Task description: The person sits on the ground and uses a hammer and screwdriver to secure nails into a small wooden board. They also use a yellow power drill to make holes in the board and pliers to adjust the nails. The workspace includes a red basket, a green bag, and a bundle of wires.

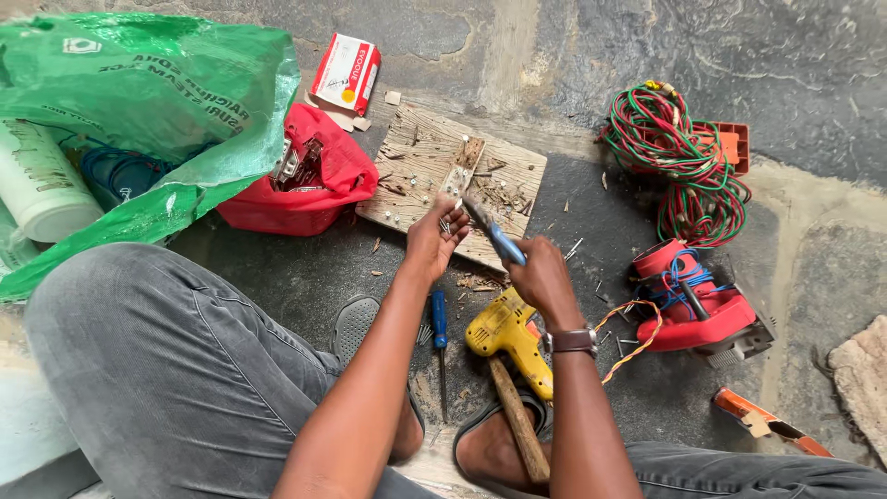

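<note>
Right hand (543, 277) gripped blue-handled pliers (494, 236) over the wooden board (434, 166); left hand (432, 242), fingers curled, pinched small screws (444, 225) beside them

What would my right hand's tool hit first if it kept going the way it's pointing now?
The blue-handled tool in the right hand points up-left, so it would likely first meet the wooden board, close by the left hand's fingers; depth is unclear.
</note>
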